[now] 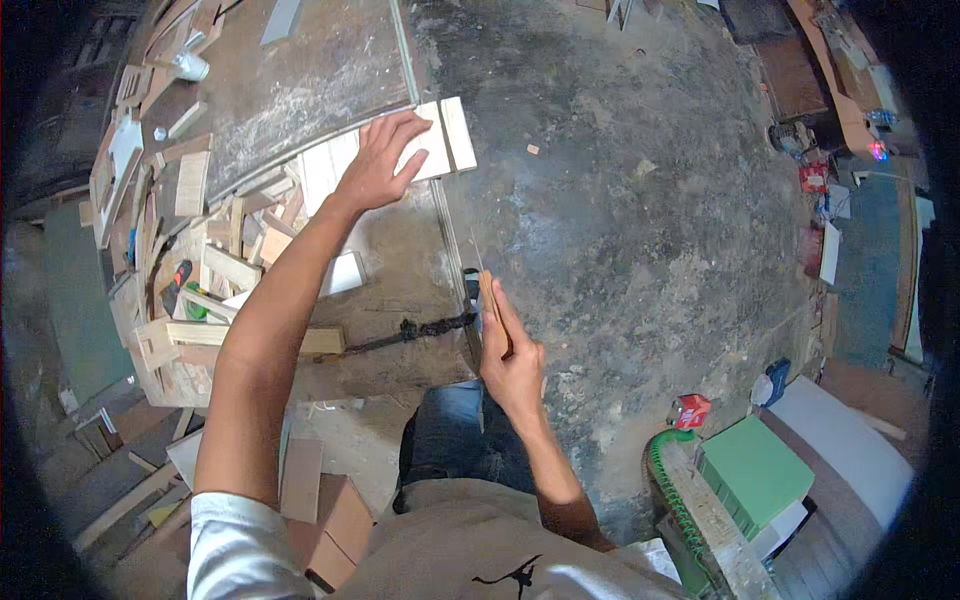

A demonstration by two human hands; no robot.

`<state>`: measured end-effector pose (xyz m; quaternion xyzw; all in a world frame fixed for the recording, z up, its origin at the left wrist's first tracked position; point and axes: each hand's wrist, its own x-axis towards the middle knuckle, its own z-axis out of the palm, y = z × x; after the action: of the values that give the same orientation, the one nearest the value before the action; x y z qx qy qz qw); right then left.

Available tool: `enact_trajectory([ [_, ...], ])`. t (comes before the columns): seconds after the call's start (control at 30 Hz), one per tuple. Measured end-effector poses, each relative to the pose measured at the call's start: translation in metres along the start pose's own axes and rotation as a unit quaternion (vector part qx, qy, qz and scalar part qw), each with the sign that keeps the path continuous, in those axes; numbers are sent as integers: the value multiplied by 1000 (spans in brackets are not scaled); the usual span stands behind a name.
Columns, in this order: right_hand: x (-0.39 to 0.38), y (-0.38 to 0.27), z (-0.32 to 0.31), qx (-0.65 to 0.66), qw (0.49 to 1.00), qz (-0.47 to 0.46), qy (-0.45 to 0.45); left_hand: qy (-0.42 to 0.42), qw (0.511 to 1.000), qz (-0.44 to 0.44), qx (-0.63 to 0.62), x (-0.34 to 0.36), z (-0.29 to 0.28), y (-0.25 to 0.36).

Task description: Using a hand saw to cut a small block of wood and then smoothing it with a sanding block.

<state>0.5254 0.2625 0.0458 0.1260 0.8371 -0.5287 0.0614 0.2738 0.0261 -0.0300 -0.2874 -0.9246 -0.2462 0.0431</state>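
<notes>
My left hand [384,160] presses down on a pale wooden board [322,168], its fingers spread and the thumb apart. The board lies across the worktable [395,240], and its right end sticks out past the table's edge. A dark line crosses the board just right of my fingertips, with a short end piece [459,135] beyond it. My right hand [515,360] is wrapped around the wooden handle of a handsaw [487,290], beside the table's edge. Its thin blade points away from me toward the dark line; where the blade meets the board is hard to make out.
Wood offcuts [230,265] pile up on the table's left side, with a white cup [190,67] farther back. Concrete floor [620,220] lies right of the table. A green box [755,475], a red box [690,411] and a green coil [670,490] are at the lower right.
</notes>
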Motion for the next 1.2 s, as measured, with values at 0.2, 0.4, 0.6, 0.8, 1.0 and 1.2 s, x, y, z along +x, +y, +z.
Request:
enact_trajectory([
  [0.2, -3, -4, 7, 20, 999, -16, 30, 19, 967, 254, -7, 74, 5, 7],
  [0.4, -6, -8, -1, 35, 999, -1, 9, -96, 949, 301, -9, 92, 30, -23],
  [0.6, 4, -10, -7, 33, 999, 17, -16, -88, 949, 298, -58, 98, 34, -24],
  [0.8, 0, -15, -9, 30, 1000, -6, 6, -94, 952, 284, -73, 94, 30, -20],
  [1.0, 31, -27, -4, 38, 994, 92, -51, -89, 955, 280, -42, 95, 28, -18],
  [1.2, 33, -13, 12, 103, 995, 16, 8, -93, 958, 268, -26, 95, 29, -25],
])
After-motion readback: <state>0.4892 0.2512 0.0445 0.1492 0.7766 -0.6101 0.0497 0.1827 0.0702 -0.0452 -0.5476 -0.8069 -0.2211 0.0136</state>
